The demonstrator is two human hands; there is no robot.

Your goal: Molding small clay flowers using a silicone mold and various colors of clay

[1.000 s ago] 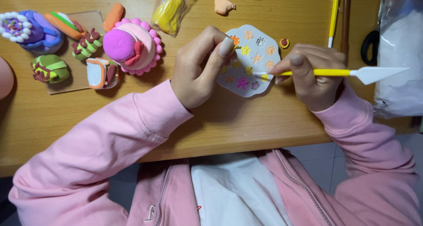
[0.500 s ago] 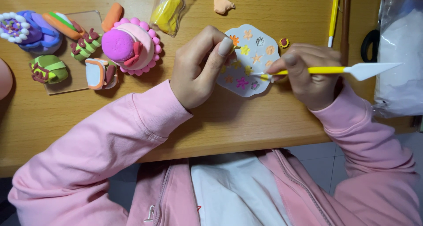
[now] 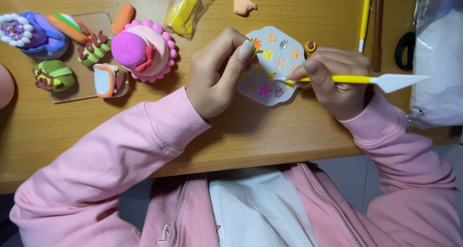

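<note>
From the head view, your left hand (image 3: 214,78) is curled over the left edge of a flat, pale, scalloped mould (image 3: 271,66), thumb pressed on its rim near the top, pinning it to the wooden tabletop (image 3: 270,131). The mould's face is dotted with small clay-filled shapes: stars, flowers and leaves in orange, yellow, pink and grey. Your right hand (image 3: 337,80) is clenched around a yellow modelling tool (image 3: 337,79), a thin plastic stick lying almost level, its fine tip touching the mould near the middle and its broad white spade-shaped end pointing right, past your knuckles. A tiny red-and-yellow clay piece (image 3: 310,46) sits just beside the mould's upper right edge. To the left, well apart from your hands, stands a round pink clay cake (image 3: 143,49) with a beaded rim, smooth dome and dark red bow. Next to it, on a clear sheet (image 3: 96,23), lie a green striped roll (image 3: 53,76) and other small clay sweets. A purple clay figure (image 3: 31,32) with white beads sits at the far left. Near the top, a plastic bag of yellow clay (image 3: 182,11) and a peach clay lump (image 3: 243,5) rest on the wood. A crumpled plastic bag (image 3: 439,59) lies at the right edge.
</note>
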